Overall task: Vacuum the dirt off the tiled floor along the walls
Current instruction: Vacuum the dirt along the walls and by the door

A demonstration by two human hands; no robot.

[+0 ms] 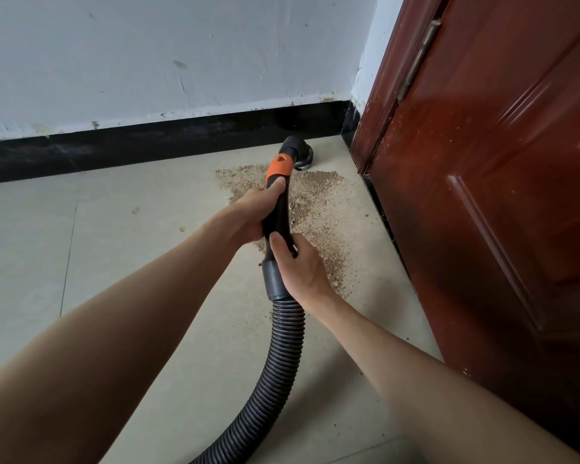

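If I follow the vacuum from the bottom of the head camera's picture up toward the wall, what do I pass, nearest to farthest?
Ribbed black vacuum hose → right hand gripping the grey cuff → left hand gripping the black handle → orange collar → round black nozzle on the beige tiled floor → black skirting board → white painted wall.

No legible text or markings anywhere.
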